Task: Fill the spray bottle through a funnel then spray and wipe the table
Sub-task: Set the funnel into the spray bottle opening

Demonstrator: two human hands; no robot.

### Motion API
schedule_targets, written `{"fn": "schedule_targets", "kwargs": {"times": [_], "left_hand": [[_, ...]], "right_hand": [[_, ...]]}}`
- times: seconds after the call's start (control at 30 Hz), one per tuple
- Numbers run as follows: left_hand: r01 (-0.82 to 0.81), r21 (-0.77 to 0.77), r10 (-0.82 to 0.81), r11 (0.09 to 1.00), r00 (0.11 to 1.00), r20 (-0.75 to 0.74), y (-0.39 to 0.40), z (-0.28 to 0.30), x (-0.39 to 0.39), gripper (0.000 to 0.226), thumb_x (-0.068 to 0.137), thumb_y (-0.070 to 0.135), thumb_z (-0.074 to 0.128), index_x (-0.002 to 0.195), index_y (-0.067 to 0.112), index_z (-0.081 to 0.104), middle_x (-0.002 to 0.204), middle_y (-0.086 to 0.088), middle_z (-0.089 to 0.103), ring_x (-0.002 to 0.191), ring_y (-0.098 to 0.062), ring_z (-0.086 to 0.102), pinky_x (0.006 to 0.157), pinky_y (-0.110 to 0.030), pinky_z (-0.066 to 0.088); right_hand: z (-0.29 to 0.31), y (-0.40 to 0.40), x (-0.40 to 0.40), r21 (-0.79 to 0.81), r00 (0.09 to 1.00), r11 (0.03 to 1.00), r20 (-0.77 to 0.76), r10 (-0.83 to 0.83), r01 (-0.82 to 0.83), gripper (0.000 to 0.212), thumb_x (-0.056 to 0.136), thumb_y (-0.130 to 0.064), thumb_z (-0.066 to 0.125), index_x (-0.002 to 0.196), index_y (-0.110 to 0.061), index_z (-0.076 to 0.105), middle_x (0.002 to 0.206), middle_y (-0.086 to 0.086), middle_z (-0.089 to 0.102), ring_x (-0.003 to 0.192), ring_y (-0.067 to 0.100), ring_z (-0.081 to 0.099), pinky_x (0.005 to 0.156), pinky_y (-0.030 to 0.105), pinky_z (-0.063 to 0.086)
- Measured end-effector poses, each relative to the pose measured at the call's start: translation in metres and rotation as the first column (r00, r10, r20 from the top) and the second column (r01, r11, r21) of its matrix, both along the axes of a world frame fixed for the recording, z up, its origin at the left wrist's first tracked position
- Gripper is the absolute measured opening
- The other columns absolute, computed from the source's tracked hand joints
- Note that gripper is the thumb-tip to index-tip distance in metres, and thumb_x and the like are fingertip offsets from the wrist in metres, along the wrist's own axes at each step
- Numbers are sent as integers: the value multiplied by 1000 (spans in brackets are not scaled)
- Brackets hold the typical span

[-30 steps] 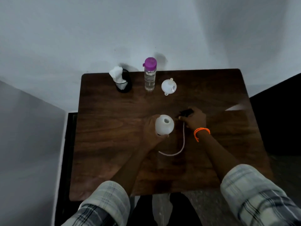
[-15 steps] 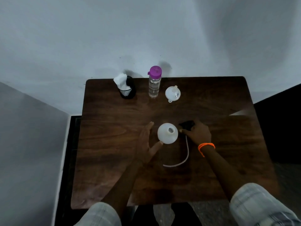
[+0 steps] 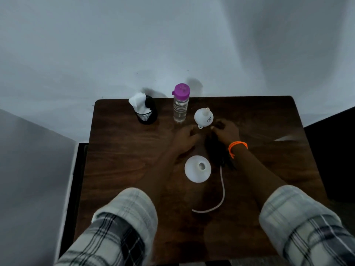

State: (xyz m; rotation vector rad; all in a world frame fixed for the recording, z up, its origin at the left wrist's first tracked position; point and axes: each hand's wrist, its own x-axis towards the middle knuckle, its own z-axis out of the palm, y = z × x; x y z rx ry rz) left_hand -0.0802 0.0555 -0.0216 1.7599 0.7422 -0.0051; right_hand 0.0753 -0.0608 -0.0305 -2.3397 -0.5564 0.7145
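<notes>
Both hands reach for funnel, left hand fingers loosely curled holding nothing, right hand grip can't tell; risk: forearms knock open spray bottle over or snag dip tube

Items on one dark wooden table: one white spray bottle, uncapped, at centre; one black spray head with one white dip tube just right of it; one white funnel, one purple-capped water bottle, one black mesh cup holding white tissue at the table's far edge. Two hands.
</notes>
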Motion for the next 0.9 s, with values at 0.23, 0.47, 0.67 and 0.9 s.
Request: {"fn": "schedule_targets", "kwargs": {"times": [0.23,0.47,0.67,0.9], "left_hand": [[-95,167,97,981,995,-7,3,-29,52,59,84,29,71,137,10,53,128,-12,64,118,-26,61,103,-45,51],[-264,81,264,961,964,11,-3,-25,54,60,82,7,70,139,9,52,132,-13,61,122,-26,59,102,-37,52],[-387,157,361,909,916,174,-22,-7,38,41,82,1,70,120,15,68,120,-5,70,106,-14,64,90,-21,51],[-389,194,317,900,893,319,-48,49,12,50,81,-4,71,129,13,66,127,-3,69,111,-4,60,92,-4,47]], "right_hand": [[-22,31,18,36,999,999,-32,7,-6,35,84,-22,66,119,-19,70,114,7,73,101,25,67,83,28,48],[-31,14,15,154,901,940,-368,-232,305,39,73,-22,70,112,-27,70,108,4,74,99,32,72,79,52,62],[12,-10,-14,288,749,777,-576,-327,560,24,94,-11,60,115,-16,70,110,14,74,91,32,70,72,41,59],[70,-51,-35,316,679,706,-665,-312,634,26,99,-29,57,114,-14,72,109,11,76,97,30,73,75,42,59]]}}
